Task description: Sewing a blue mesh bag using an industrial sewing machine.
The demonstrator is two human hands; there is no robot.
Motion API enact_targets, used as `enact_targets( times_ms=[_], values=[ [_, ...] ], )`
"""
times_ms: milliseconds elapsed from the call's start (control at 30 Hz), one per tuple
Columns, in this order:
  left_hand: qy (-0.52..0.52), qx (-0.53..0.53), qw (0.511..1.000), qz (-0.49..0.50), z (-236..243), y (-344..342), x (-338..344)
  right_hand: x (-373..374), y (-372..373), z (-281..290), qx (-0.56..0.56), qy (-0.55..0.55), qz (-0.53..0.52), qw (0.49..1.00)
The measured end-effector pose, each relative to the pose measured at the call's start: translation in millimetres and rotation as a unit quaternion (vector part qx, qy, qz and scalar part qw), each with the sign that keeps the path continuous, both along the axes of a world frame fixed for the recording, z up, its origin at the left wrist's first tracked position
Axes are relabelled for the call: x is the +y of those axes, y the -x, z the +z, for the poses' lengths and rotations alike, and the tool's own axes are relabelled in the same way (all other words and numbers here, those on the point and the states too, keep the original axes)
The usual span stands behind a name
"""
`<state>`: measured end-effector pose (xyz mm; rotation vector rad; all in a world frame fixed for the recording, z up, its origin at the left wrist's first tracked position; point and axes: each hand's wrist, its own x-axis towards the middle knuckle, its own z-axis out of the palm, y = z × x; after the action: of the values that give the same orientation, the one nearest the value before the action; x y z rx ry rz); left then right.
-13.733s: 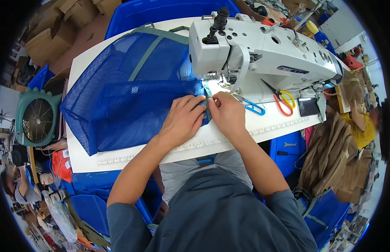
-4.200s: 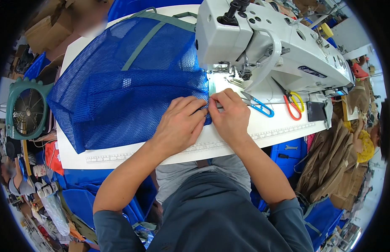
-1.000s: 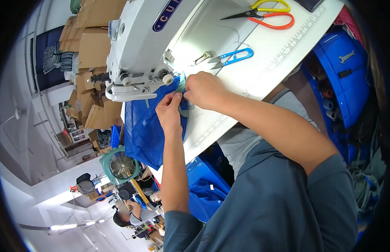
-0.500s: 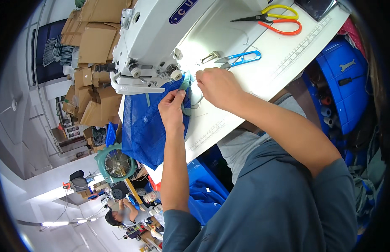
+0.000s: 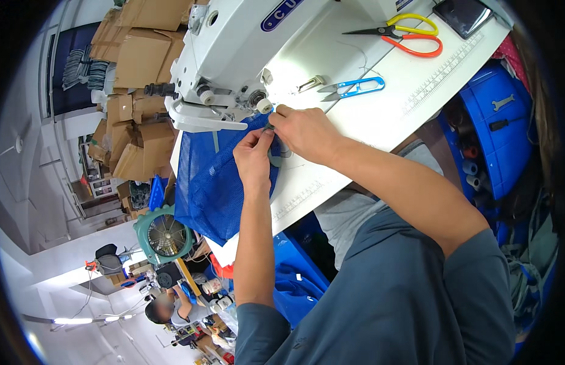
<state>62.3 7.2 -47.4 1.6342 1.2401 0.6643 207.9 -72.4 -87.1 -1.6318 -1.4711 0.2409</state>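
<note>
Head view shows your white bench (image 5: 380, 118) running diagonally in front of you, a white sewing machine (image 5: 234, 61) standing on it. Your blue mesh fabric (image 5: 209, 182) spreads over the bench's left part, its upper end hidden behind the machine's head. Your left hand (image 5: 255, 155) pinches the fabric's edge between thumb and fingers, close to the machine. Your right hand (image 5: 307, 134) curls in at the same edge, fingertips meeting the left's; whether it grips anything cannot be told. To its right lie scissors (image 5: 389, 30) with yellow and red handles, a dark smartphone (image 5: 462, 17) beyond them, and, nearer you, blue-handled thread snips (image 5: 349, 91).
</note>
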Motion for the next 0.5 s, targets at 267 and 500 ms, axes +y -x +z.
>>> enact_targets(
  times_ms=[267, 500],
  values=[
    [0.001, 0.002, 1.0, 0.006, 1.0, -2.9, -3.7, 3.8, 3.8, -6.6, 0.029, -0.06, -0.023, 0.998],
    [0.009, -0.006, 0.999, -0.032, 2.4, 4.2, -0.8, 0.9, 5.6, -7.5, 0.04, -0.033, -0.02, 0.998]
  ],
)
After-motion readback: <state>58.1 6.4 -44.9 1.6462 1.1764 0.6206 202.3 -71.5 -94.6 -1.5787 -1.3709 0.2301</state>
